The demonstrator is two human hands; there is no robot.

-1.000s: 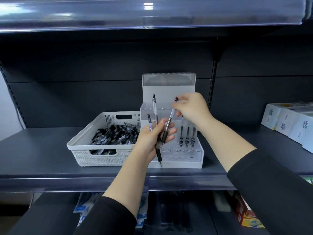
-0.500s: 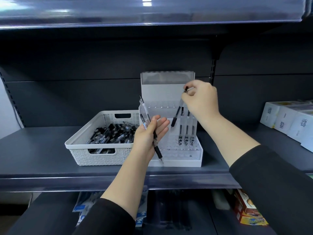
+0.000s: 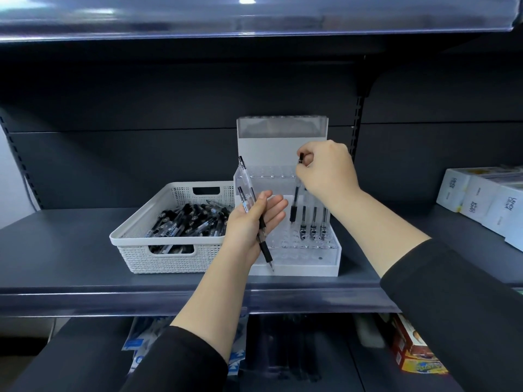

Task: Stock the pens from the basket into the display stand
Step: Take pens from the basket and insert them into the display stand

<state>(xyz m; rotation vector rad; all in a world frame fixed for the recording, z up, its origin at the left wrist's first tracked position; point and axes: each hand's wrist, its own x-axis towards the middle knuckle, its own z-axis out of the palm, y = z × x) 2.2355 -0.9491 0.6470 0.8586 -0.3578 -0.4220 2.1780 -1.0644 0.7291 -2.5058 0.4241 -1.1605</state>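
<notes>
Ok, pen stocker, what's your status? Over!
Right hand pinching one pen above the display stand. Left hand holding two spare pens. Three pens standing. Nothing in the way.

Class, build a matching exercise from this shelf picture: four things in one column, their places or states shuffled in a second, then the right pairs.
Things
1. white basket
2. display stand
3. left hand
4. right hand

States
A. lowers one pen, tip down, over the holes
B. heaped with pens
C. three pens upright in it
D. holds two spare pens

Pairs: 1-B, 2-C, 3-D, 4-A
</notes>
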